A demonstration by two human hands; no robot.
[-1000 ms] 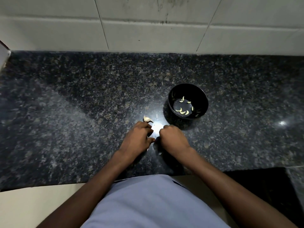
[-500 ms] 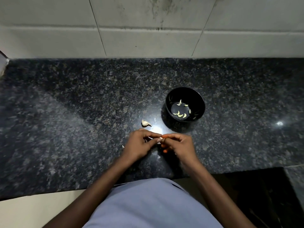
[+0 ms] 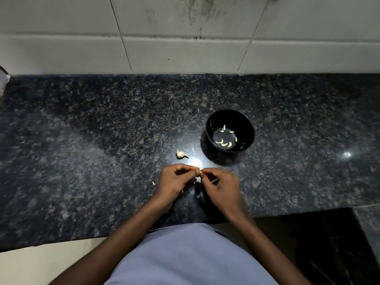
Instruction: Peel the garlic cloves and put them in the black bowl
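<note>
Both hands are now lifting off the surface, left hand (image 3: 174, 179) and right hand (image 3: 221, 185) pinching a small garlic clove (image 3: 200, 172) between fingertips. Black bowl (image 3: 230, 132) is sitting beyond, nearer the right hand; another unpeeled clove (image 3: 182, 154) is lying left of it.

The counter (image 3: 82, 153) is seen to be polished speckled stone, dark and glossy, with lamp glare mirrored in it. The black bowl (image 3: 244, 122) looks smooth and shiny, perhaps plastic, though the material cannot be told for certain. The peeled cloves (image 3: 223, 143) inside it are pale and smooth. The unpeeled clove (image 3: 181, 154) on the counter is wrapped in dry, papery skin, and thin papery flakes (image 3: 153, 183) are scattered near the hands. The wall (image 3: 185, 48) is faced with matt, pale tiles, stained with dark streaks. A soft, matt cloth garment (image 3: 191, 256) is worn.
</note>
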